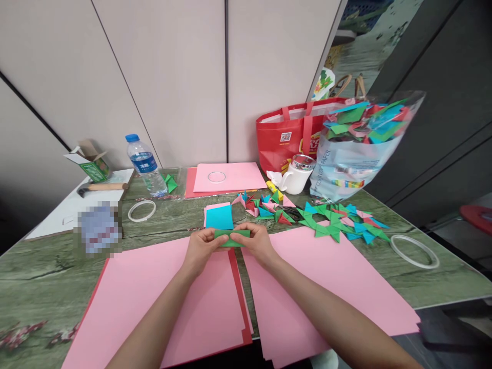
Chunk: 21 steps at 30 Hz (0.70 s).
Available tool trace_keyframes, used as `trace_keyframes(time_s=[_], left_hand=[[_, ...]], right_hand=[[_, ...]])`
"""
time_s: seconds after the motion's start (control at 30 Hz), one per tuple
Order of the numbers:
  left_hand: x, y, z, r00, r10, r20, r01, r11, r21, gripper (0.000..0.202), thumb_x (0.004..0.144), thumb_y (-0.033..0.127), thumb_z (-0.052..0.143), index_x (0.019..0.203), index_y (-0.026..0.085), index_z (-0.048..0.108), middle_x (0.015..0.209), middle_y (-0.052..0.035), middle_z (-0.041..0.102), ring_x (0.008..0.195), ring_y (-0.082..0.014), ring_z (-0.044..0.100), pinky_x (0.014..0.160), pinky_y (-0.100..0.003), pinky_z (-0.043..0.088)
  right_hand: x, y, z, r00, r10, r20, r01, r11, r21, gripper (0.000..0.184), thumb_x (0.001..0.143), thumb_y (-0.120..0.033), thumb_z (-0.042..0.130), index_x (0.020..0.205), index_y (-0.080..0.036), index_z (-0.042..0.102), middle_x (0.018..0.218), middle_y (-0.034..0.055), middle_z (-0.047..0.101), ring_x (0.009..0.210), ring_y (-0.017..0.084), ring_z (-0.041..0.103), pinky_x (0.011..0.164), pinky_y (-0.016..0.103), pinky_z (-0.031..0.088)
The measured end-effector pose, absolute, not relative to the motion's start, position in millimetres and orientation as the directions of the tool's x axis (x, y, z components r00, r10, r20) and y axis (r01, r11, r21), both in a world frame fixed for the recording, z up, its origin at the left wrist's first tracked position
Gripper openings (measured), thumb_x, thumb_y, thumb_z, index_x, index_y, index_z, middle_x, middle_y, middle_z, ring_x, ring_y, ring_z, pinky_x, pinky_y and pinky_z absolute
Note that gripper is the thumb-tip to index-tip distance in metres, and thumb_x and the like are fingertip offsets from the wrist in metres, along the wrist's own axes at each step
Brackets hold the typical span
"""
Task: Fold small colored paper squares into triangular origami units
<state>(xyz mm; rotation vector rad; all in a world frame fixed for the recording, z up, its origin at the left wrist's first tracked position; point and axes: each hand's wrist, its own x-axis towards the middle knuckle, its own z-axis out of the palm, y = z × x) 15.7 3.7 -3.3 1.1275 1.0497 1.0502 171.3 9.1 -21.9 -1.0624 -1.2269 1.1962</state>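
A folded piece of green paper (232, 237) is held level between my two hands, above the gap between the pink sheets. My left hand (202, 248) pinches its left end, thumb on top. On the other end, my right hand (257, 243) grips with the thumb laid over the paper. Just beyond my fingers lies a small stack of square paper with a blue sheet (219, 217) on top. Large pink sheets (165, 302) spread beneath my left forearm, with red edges showing. More pink sheets (307, 292) lie under my right forearm.
Folded paper pieces (334, 221) are scattered at the right, near a white ring (414, 251). Behind stand a white mug (298, 177), a red bag (274, 138) and a plastic bag of folded paper (346, 164). A water bottle (146, 166) and a hammer (102, 187) are at the left.
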Motion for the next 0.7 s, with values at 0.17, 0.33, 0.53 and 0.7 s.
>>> trace_keyframes(time_s=[0.17,0.33,0.53,0.7], left_hand=[[14.8,2.3,-2.8,0.26,0.96,-0.107,-0.041,0.122,0.992,0.031,0.054,0.026,0.076,0.079,0.012,0.064,0.073,-0.004,0.069,0.067,-0.0191,0.064,0.067,-0.034,0.054],[17.0,1.1,-2.1,0.265,0.952,-0.152,-0.021,0.164,0.986,0.028,0.054,0.026,0.076,0.075,0.012,0.063,0.07,-0.0029,0.069,0.066,-0.0199,0.066,0.067,-0.035,0.055],[18.8,1.0,-1.0,0.232,0.96,-0.158,-0.018,0.166,0.986,0.027,0.051,0.025,0.077,0.07,0.012,0.063,0.062,-0.0022,0.069,0.059,-0.0199,0.066,0.061,-0.033,0.056],[16.9,1.0,-0.6,0.268,0.95,-0.161,-0.043,0.179,0.983,0.031,0.055,0.027,0.075,0.08,0.011,0.065,0.072,-0.0049,0.071,0.067,-0.0214,0.067,0.067,-0.035,0.055]], right_hand=[[172.3,9.8,-20.7,-0.047,0.995,0.084,-0.044,0.082,-0.996,0.019,0.057,-0.032,0.07,0.066,-0.016,0.064,0.064,-0.0004,0.059,0.061,0.013,0.051,0.057,0.024,0.039],[172.5,9.9,-19.8,-0.057,0.994,0.089,-0.023,0.088,-0.996,0.018,0.057,-0.033,0.07,0.065,-0.017,0.064,0.064,-0.0005,0.06,0.061,0.014,0.052,0.057,0.025,0.04],[172.3,8.6,-18.9,-0.069,0.988,0.137,0.004,0.137,-0.991,0.019,0.06,-0.033,0.069,0.065,-0.016,0.064,0.064,-0.0002,0.06,0.061,0.013,0.052,0.058,0.025,0.04],[175.7,10.7,-16.5,-0.071,0.982,0.176,0.084,0.182,-0.98,0.016,0.061,-0.032,0.067,0.066,-0.017,0.064,0.064,-0.0006,0.06,0.061,0.014,0.051,0.058,0.025,0.039]])
